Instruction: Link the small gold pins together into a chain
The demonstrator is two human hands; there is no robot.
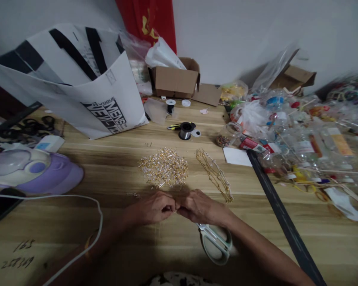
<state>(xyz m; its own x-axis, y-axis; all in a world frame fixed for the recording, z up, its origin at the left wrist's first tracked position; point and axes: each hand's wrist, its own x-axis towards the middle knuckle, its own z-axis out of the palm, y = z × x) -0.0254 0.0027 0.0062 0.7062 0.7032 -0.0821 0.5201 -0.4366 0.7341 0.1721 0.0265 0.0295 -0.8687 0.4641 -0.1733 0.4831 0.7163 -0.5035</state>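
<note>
Meeting hands (pixel 157 206) (pixel 198 206), "MENS" bag (pixel 74 105) beyond

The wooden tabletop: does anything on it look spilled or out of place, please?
Nothing on the tabletop looks clearly spilled. The gold-and-clear heap lies loose but gathered together. Slightly odd: a few small bits lie apart from it, near the left hand; they may be strays.

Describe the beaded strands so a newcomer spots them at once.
From the big white bag, go right and nearer to the glittering heap. Just right of it lie the beaded strands; unlike the loose heap, they form long, thin lines.
</note>
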